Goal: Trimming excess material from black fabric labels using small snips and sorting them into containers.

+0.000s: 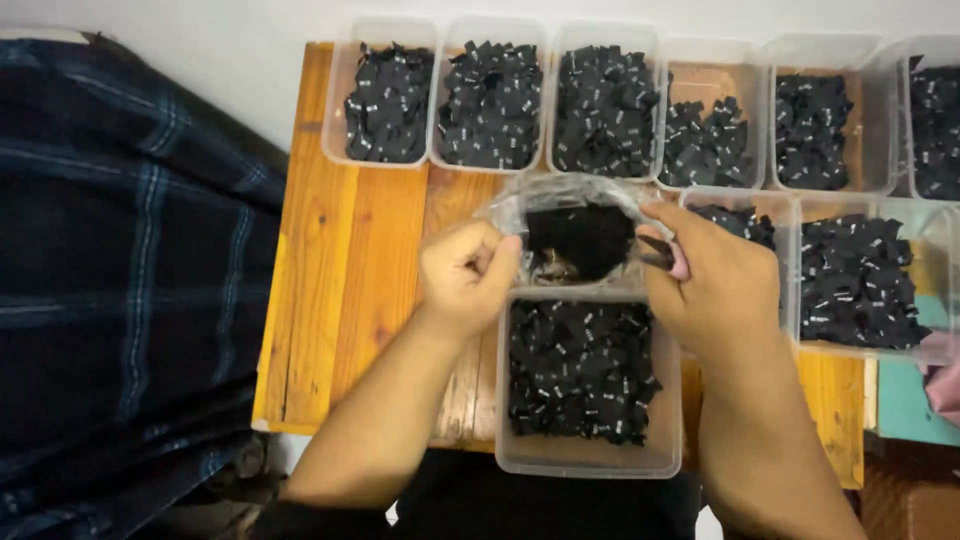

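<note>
My left hand (465,275) and my right hand (712,280) each pinch one side of a clear plastic bag (570,200) and hold its mouth apart. Inside the bag lies a dark clump of small black fabric labels (585,240). The bag hangs just above the far end of a clear plastic box (590,455), which is filled with several black labels with white marks. That box stands at the near edge of a wooden table (350,290), between my forearms.
Several clear boxes of black labels line the table's far edge, from one box (345,100) at the left to another (880,120) at the right. One more box (935,240) sits right of my hand. A dark plaid cloth (120,270) lies left of the table.
</note>
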